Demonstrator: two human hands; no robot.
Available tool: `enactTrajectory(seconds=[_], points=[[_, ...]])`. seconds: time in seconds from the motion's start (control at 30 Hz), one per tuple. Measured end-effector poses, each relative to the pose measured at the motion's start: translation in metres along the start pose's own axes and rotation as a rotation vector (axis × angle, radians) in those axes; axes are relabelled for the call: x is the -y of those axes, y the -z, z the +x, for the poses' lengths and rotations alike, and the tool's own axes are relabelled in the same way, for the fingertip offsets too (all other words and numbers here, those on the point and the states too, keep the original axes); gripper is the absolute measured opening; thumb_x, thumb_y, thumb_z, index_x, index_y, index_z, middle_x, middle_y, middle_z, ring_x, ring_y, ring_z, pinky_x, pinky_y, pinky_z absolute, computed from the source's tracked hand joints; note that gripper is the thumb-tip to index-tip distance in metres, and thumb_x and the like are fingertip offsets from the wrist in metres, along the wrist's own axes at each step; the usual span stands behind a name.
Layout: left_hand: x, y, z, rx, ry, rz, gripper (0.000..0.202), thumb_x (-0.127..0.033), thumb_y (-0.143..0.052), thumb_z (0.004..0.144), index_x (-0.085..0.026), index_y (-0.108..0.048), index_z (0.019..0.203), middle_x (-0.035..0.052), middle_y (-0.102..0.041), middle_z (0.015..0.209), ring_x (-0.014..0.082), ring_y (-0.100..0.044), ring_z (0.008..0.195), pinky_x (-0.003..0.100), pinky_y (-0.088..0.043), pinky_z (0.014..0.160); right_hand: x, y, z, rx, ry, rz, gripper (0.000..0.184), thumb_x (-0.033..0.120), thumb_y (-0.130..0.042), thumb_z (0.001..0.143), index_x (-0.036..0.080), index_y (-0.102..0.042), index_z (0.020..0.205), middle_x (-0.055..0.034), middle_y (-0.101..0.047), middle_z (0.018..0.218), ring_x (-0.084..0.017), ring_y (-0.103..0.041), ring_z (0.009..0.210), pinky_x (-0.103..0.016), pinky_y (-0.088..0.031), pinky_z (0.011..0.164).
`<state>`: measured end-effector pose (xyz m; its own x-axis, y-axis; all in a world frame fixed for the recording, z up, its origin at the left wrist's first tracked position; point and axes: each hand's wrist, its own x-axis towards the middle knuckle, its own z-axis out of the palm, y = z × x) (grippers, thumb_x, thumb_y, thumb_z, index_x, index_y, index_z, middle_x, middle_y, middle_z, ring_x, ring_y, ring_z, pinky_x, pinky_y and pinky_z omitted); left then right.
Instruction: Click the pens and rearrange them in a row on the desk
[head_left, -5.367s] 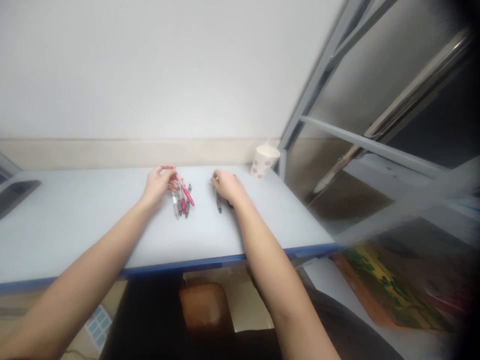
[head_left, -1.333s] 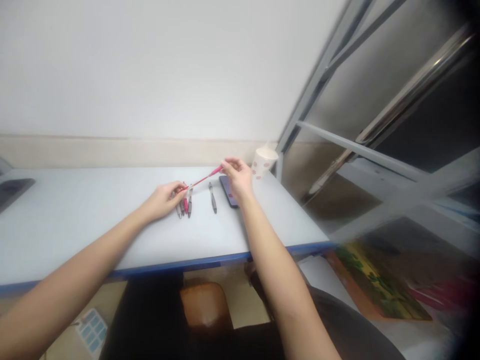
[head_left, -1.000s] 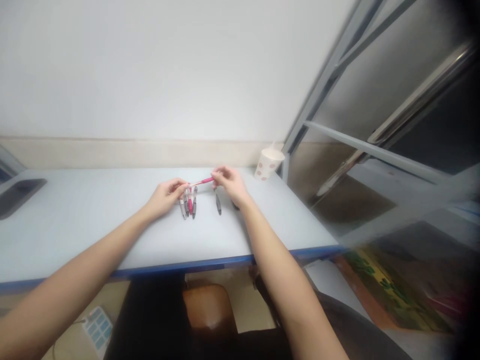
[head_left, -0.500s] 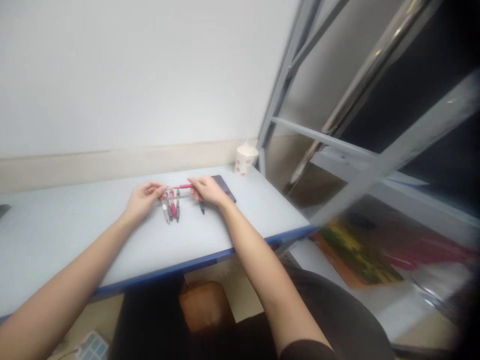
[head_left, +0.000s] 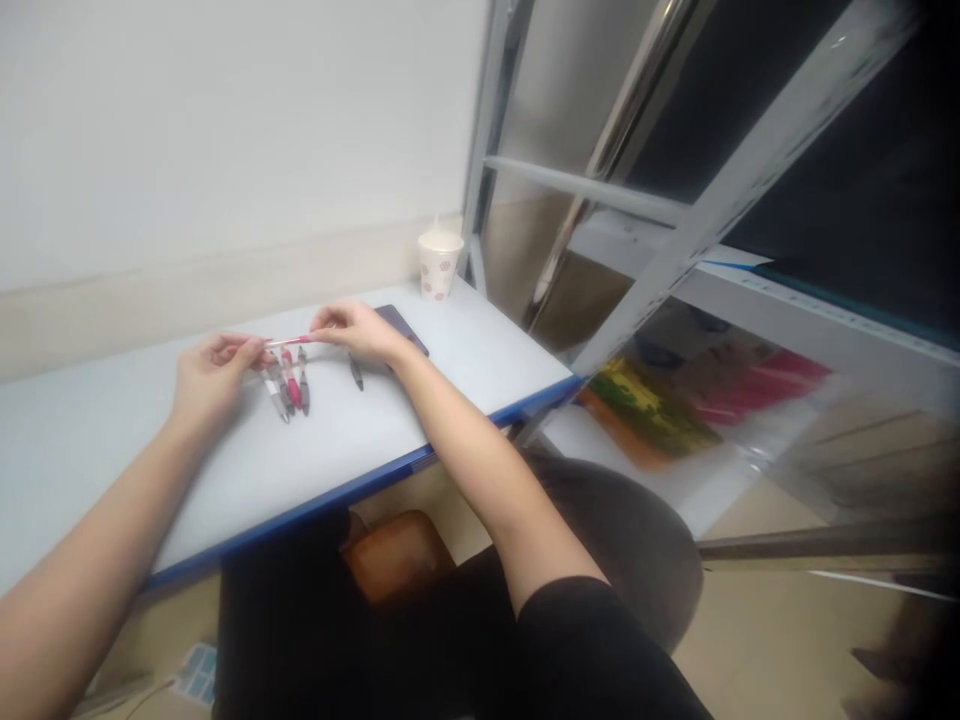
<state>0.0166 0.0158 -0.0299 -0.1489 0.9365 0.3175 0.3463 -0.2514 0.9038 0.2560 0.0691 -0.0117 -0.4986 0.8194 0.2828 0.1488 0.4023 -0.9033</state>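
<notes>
Between my two hands, just above the table, is a slim pen [head_left: 286, 343] with a pale barrel and a pink section. My left hand [head_left: 214, 380] pinches its left end between thumb and fingers. On the pink right end, the fingers of my right hand [head_left: 356, 330] are closed. Beneath the pen, several pens lie side by side: a white one [head_left: 274, 391], a pink one [head_left: 293, 388] and a grey one [head_left: 304, 385] among them. A separate dark pen [head_left: 355, 373] rests below my right hand, its upper part hidden.
A dark flat phone-like object [head_left: 405, 329] lies behind my right wrist. The spotted paper cup [head_left: 439, 266] with lid and straw stands at the back corner by the metal frame [head_left: 480, 130]. A blue edge [head_left: 375, 480] borders the table [head_left: 360, 430]. A brown stool [head_left: 401, 555] is underneath.
The view has swung right and down, so the table appears further left. Less of the pen's pink section shows beside my right fingers. Both hands still hold the pen.
</notes>
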Motion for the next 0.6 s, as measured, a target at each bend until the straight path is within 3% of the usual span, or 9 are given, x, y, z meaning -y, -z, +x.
enactTrajectory(seconds=[0.1, 0.17, 0.27, 0.43, 0.6], points=[[0.001, -0.001, 0.002, 0.001, 0.008, -0.027, 0.028, -0.05, -0.082, 0.082, -0.024, -0.075, 0.089, 0.0047, -0.078, 0.081, 0.0279, -0.072, 0.082, 0.046, -0.059, 0.093, 0.003, -0.002, -0.002, 0.009, -0.053, -0.009, 0.01, 0.025, -0.062, 0.104, 0.016, -0.064, 0.101, 0.0022, -0.065, 0.076, -0.012, -0.054, 0.07, -0.023, -0.041, 0.068], [0.001, -0.001, 0.002, -0.015, 0.022, -0.042, 0.031, -0.051, -0.084, 0.08, -0.023, -0.075, 0.089, 0.0052, -0.078, 0.08, 0.027, -0.072, 0.08, 0.045, -0.059, 0.092, 0.005, -0.003, -0.004, 0.06, -0.074, -0.055, 0.013, 0.03, -0.063, 0.104, 0.017, -0.064, 0.104, 0.0037, -0.062, 0.071, -0.012, -0.051, 0.066, -0.023, -0.038, 0.064], [0.001, -0.001, 0.002, -0.028, 0.032, -0.055, 0.037, -0.054, -0.086, 0.076, -0.021, -0.075, 0.089, 0.0063, -0.078, 0.08, 0.0258, -0.071, 0.079, 0.044, -0.059, 0.091, 0.007, -0.004, -0.006, 0.136, -0.032, -0.108, 0.013, 0.028, -0.069, 0.1, 0.016, -0.064, 0.097, 0.0044, -0.058, 0.069, -0.011, -0.049, 0.065, -0.023, -0.036, 0.063], [-0.001, -0.001, 0.001, 0.011, 0.011, -0.053, 0.039, -0.054, -0.086, 0.075, -0.02, -0.074, 0.086, 0.0055, -0.077, 0.077, 0.024, -0.073, 0.079, 0.04, -0.058, 0.088, 0.01, -0.002, -0.01, 0.127, -0.048, -0.15, 0.035, 0.034, -0.052, 0.109, 0.016, -0.06, 0.08, 0.0055, -0.046, 0.061, -0.01, -0.039, 0.059, -0.024, -0.033, 0.063], [-0.004, 0.0, -0.001, 0.03, -0.005, -0.023, 0.029, -0.047, -0.083, 0.077, -0.02, -0.073, 0.084, 0.0044, -0.077, 0.074, 0.0228, -0.073, 0.077, 0.039, -0.057, 0.087, 0.012, 0.003, -0.012, 0.181, -0.079, -0.14, 0.043, 0.037, -0.051, 0.11, 0.018, -0.052, 0.071, 0.0076, -0.034, 0.056, -0.009, -0.028, 0.054, -0.025, -0.026, 0.056]])
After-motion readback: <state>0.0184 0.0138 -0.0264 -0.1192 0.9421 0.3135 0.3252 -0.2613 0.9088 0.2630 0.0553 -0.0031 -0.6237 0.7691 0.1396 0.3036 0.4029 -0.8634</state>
